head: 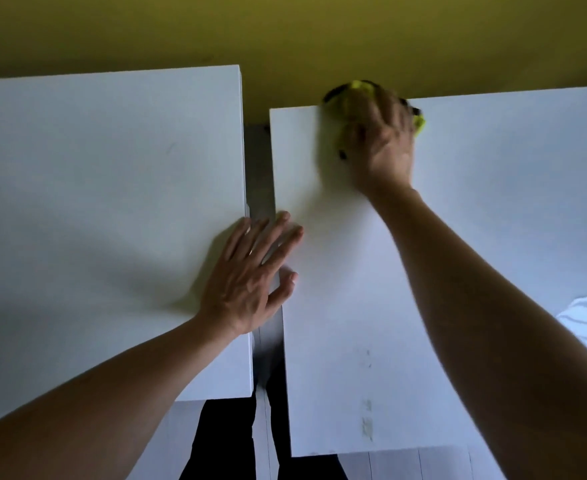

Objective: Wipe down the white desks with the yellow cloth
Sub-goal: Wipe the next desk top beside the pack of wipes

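Two white desks stand side by side with a narrow gap between them: the left desk (94,202) and the right desk (510,202). My right hand (382,143) presses the yellow cloth (347,102) onto the far left corner of the right desk; the hand is blurred and covers most of the cloth. My left hand (250,275) lies flat with spread fingers across the gap, its palm on the left desk's right edge and its fingertips on the right desk.
A yellow-green wall (285,29) runs right behind both desks. Grey floor (260,174) shows in the gap between the desks. Faint smudges (367,424) mark the near part of the right desk. My dark trousers (222,445) show below the near edges.
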`<action>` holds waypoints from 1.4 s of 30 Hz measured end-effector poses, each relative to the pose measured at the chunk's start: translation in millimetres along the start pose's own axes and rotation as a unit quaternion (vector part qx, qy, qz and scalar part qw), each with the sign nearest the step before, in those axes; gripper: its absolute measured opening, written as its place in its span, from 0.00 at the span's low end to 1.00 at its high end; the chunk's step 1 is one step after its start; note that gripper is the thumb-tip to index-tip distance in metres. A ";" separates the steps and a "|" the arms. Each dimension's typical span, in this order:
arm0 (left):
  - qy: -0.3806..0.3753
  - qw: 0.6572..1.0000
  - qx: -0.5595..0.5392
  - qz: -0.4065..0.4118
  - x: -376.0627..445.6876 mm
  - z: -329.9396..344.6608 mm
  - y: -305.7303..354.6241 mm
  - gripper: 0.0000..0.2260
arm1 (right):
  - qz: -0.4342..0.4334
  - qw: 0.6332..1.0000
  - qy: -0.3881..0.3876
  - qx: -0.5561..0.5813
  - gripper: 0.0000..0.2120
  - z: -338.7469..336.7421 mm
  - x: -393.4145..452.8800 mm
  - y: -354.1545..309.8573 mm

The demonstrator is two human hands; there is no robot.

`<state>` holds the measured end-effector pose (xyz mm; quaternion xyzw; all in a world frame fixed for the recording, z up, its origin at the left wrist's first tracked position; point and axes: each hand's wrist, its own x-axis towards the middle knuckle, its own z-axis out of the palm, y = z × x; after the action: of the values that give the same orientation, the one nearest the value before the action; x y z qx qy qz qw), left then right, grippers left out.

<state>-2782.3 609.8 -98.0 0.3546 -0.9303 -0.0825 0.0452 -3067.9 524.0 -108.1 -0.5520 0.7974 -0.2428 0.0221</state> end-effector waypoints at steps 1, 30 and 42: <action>0.008 1.000 -0.002 0.000 -0.1 0.1 1.0 0.26 | 0.027 1.000 0.006 -0.013 0.26 -11.5 0.0 23.0; 0.064 0.996 -0.066 -0.014 1.0 -1.1 0.9 0.25 | 0.184 0.982 0.005 -0.042 0.30 -60.2 -63.2 55.8; 0.100 0.990 -0.094 -0.021 -3.3 0.7 0.2 0.25 | -0.016 0.999 -0.029 0.010 0.25 -31.1 -166.6 -65.2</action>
<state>-2780.0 612.2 -98.7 0.3750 -0.9014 -0.1345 0.1696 -2955.7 666.0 -92.7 -0.5712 0.7851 -0.2350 0.0466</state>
